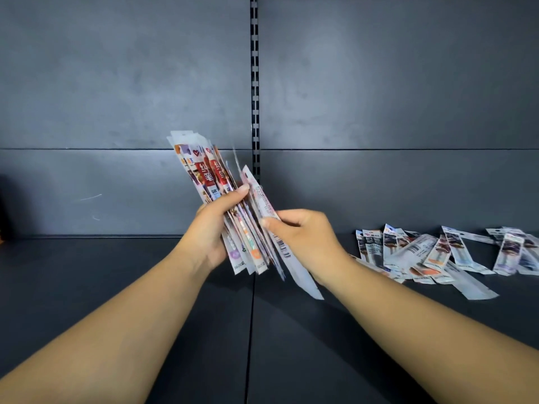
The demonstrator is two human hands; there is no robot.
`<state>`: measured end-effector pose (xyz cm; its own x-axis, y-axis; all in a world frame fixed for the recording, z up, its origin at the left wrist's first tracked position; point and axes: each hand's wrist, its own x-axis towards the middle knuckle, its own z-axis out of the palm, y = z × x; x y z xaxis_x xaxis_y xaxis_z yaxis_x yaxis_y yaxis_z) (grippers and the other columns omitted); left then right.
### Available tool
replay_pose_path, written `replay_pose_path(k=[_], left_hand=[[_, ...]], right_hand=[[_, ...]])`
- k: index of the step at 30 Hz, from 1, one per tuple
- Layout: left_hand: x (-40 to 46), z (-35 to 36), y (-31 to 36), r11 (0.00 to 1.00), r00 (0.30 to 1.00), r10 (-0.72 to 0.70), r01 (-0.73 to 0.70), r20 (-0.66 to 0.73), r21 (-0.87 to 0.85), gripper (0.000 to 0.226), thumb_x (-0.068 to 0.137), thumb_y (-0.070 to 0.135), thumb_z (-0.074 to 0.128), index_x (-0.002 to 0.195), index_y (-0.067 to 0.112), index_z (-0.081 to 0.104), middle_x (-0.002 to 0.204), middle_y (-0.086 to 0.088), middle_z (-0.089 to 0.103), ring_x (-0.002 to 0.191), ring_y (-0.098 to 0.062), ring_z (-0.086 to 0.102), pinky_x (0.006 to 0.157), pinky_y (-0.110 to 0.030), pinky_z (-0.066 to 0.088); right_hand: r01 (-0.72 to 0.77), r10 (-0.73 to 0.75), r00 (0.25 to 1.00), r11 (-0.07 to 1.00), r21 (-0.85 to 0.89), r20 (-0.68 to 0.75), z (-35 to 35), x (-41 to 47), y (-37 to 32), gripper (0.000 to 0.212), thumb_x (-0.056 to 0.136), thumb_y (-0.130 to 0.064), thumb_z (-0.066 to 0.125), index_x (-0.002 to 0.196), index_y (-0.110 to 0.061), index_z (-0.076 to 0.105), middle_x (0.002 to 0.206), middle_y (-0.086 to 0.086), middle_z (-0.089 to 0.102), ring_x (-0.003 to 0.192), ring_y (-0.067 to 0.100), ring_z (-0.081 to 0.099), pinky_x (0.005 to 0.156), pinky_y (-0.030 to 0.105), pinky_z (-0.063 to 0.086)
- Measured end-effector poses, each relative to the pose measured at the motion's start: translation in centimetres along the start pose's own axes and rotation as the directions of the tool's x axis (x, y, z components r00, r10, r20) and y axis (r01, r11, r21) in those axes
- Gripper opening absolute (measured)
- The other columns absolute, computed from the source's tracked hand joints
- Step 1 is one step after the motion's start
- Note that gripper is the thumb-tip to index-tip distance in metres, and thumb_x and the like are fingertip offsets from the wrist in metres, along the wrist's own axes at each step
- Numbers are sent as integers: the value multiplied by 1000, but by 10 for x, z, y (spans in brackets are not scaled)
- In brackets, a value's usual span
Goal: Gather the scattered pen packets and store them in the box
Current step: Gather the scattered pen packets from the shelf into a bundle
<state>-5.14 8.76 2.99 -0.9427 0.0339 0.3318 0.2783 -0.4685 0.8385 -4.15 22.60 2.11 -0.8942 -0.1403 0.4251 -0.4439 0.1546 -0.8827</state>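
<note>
The left hand [214, 228] is closed around a thick bundle of pen packets [230, 211], thumb pressed across the front and fingers wrapped behind, so the stack stands nearly upright, tilted a little to the left and fanning out at the top. The right hand [303, 237] pinches one more packet [287, 252] between thumb and fingertips and lays it against the right side of the bundle; it hangs lower than the rest, probably because it is not yet squared up with them. Holding the stack upright in one hand seems meant to leave the other free to fetch and add packets one at a time.

Further right, a loose pile of packets [437, 255] lies overlapping on the dark shelf [116, 287], close to the back wall [116, 83], so the gathering looks partly done. A slotted upright rail [255, 83] runs down the wall behind the hands. No box is in view
</note>
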Motion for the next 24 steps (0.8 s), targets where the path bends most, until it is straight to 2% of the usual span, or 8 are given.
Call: replay_pose_path(k=[2,5,11,14,15,17,20,24], left_hand=[[1,1,-1,999,997,39,-38,-61,16,22,75,20,64,95,9,62,68,-3,71,62,-15,70,55,-27,55],[1,4,-1,996,989,86,-81,-121,45,8,80,19,63,84,13,61,57,2,70,57,-13,69,53,-26,55],[1,0,1,992,963,83,-55,-255,117,9,79,22,67,79,15,62,54,4,65,54,-11,64,54,-24,51],[-1,5,-1,995,986,51,-37,-156,92,7,80,17,64,77,11,66,65,1,72,64,-12,68,60,-24,54],[-2,8,-3,995,994,31,-21,-100,94,9,79,17,64,80,8,68,70,-2,74,69,-15,70,63,-26,56],[-5,15,-6,995,999,11,-6,-48,100,11,78,16,64,83,7,67,70,-4,74,69,-17,71,65,-28,57],[-6,16,-6,995,997,38,-31,-70,97,24,68,21,69,87,8,67,71,-1,75,73,-15,71,68,-28,57],[-7,16,-4,987,992,72,-56,-102,150,45,56,29,74,94,6,66,78,-2,74,82,-15,70,77,-29,55]], right_hand=[[-32,31,999,999,25,35,1,-1,1,13,83,-18,63,91,-16,73,87,4,74,88,22,70,84,38,56],[-69,64,994,996,54,87,1,0,4,12,85,-22,62,82,-18,73,85,4,74,93,25,69,89,38,53],[-80,86,996,968,239,-16,-1,2,0,25,89,-15,55,106,-1,65,75,5,67,64,12,66,67,20,57],[-9,38,990,979,202,-138,-2,3,-4,19,89,-22,55,88,-12,71,83,15,70,78,29,69,81,35,57],[-9,37,991,979,204,-132,-2,2,-6,20,90,-26,53,81,-19,70,85,11,71,81,27,69,82,35,56],[-57,64,998,971,230,-25,0,-2,-6,26,92,-35,46,83,-22,67,89,4,71,80,16,68,77,26,56],[-216,172,971,932,293,168,8,-8,-1,43,95,-42,32,106,-17,65,91,4,69,82,12,66,70,19,55],[-311,214,937,868,386,275,16,-5,7,51,94,-49,25,109,-18,62,115,13,65,102,24,64,98,41,47]])
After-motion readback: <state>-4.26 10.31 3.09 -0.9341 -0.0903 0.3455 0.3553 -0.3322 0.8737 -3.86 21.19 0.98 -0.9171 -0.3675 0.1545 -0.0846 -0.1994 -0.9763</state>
